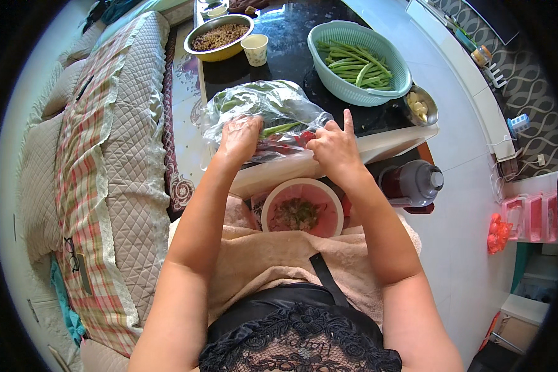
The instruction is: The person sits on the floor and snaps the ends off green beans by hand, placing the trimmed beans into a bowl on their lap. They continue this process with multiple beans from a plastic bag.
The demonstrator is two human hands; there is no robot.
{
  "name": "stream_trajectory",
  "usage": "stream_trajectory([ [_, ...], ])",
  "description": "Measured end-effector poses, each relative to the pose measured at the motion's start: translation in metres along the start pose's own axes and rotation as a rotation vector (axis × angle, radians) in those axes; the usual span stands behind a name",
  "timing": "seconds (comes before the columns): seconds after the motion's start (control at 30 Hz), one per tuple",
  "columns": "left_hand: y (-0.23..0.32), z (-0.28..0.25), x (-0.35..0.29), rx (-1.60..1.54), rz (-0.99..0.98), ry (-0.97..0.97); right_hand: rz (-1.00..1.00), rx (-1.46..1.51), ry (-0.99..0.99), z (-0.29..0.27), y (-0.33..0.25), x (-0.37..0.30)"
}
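A clear plastic bag (270, 93) with long green vegetables inside lies at the near edge of the dark tabletop. My left hand (240, 139) is closed on the left part of its near edge, the fingertips hidden by the plastic. At the bag's right end, my right hand (338, 149) pinches the film, its index finger stretched up and away. Something red (304, 139) shows through the plastic between my hands; its kind is unclear. Beyond my right hand stands a pale green colander (319, 71) of green beans (359, 65).
A metal bowl (195, 54) of brown beans or nuts and a paper cup (255, 51) stand at the far left. A small metal bowl (429, 115) holds pale pieces. Below the table are a pink-lined bin (270, 214) with scraps and a grey flask (409, 184). A covered sofa (133, 186) runs along the left.
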State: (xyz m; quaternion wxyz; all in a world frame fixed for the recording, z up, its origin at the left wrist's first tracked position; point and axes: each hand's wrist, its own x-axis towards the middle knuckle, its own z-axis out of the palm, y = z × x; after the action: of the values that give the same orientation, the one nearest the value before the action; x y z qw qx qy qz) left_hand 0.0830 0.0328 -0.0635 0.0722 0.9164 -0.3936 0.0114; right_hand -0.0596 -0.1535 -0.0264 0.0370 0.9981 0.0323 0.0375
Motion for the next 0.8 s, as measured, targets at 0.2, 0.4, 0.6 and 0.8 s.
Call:
stream_trajectory([
  [0.2,-0.002,-0.011,-0.001,-0.123,0.0,-0.049,0.008,0.075,-0.021,-0.006,0.004,-0.002],
  [0.4,-0.005,-0.024,0.0,-0.272,-0.064,-0.061,0.024,0.217,-0.015,-0.011,0.008,-0.008],
  [0.6,0.014,-0.049,-0.006,-0.237,0.054,0.018,0.068,0.513,0.149,-0.021,0.011,-0.01],
  [0.8,0.059,-0.076,-0.021,-0.498,0.234,0.178,0.197,1.518,0.482,-0.034,0.006,-0.006],
])
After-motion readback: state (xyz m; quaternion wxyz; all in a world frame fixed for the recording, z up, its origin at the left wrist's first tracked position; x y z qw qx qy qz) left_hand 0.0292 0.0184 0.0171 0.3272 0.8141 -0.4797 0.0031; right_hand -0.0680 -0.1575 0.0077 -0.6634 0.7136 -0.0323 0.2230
